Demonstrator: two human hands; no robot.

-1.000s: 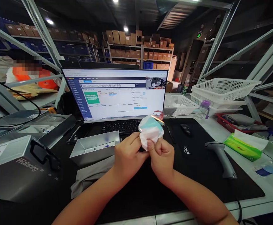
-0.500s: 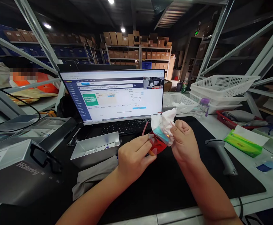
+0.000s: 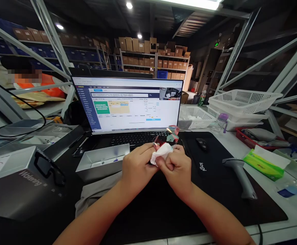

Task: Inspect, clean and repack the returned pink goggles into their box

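Head view: the red see-through piece (image 3: 173,137) is now between the two hands, low in front of the monitor (image 3: 128,105), its far edge poking out beyond a crumpled white tissue (image 3: 162,153). Half a second ago the hands stood farther apart, with the tissue bunched up high on the right; now they meet, and the tissue sits down on the near side of the piece — so contact between the two seems to be made over a different part of it. The left hand (image 3: 138,164) has its fingers together, clamped on the piece's left side; the right hand (image 3: 177,166) has its fingers curled tight, thumb pressing on the tissue, though how they grip underneath is hidden. Just left lies an open grey box (image 3: 104,161) above a folded grey cloth (image 3: 93,192) — both apparently unmoved — and a scanner (image 3: 241,178) rests well to the right.
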